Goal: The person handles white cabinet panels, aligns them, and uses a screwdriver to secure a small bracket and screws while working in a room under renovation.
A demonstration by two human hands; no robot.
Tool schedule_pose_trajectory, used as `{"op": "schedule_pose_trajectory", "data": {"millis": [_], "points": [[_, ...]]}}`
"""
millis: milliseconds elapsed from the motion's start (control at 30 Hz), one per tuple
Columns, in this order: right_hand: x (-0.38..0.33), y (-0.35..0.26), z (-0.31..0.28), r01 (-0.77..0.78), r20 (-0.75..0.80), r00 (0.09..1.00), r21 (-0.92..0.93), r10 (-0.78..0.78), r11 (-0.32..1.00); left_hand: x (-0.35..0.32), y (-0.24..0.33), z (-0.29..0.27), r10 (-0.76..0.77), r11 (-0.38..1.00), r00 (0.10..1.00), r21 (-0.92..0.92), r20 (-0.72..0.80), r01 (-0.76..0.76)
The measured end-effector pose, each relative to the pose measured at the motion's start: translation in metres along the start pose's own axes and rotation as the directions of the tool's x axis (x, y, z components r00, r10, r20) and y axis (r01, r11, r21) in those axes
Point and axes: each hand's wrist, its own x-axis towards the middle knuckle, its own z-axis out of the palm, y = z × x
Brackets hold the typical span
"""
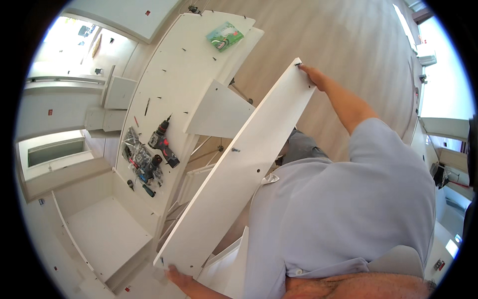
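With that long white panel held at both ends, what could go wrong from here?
1. The long white furniture panel is gripped only at its far corners, by the right hand and the left hand; it could twist or slip.
2. Swinging it may strike the upright white divider board close beside it.
3. The red-and-black cordless drill and clear bag of hardware lie loose on the flat white board and could be knocked off.

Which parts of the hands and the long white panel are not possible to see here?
- Head view: left hand fingers, tucked under the long white panel.
- Right hand fingertips, wrapped behind the panel's far end.
- Panel's underside, turned away.
- Bagged hardware beside the cordless drill: too small.
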Motion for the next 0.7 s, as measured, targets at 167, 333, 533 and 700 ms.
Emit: {"op": "schedule_pose_trajectory", "data": {"millis": [167, 333, 533, 700], "points": [[-0.061, -0.070, -0.042, 0.135, 0.320, 0.945, -0.176, -0.073, 0.975, 0.043, -0.131, -0.045, 0.030, 0.946, 0.945, 0.316, -0.327, 0.080], [-0.123, -0.181, -0.074, 0.203, 0.489, 0.867, -0.177, -0.093, 0.963, 0.074, -0.261, 0.034, -0.114, 0.973, 0.910, 0.141, -0.399, 0.184], [-0.197, -0.270, -0.030, 0.441, 0.560, 0.809, -0.374, -0.180, 0.816, 0.080, -0.372, 0.109, -0.618, 0.625, 0.729, 0.380, -0.293, 0.682], [-0.229, -0.242, 0.037, 0.499, 0.538, 0.831, -0.612, -0.139, 0.613, 0.047, -0.383, 0.169, -0.558, 0.694, 0.805, 0.644, 0.200, 0.321]]}}
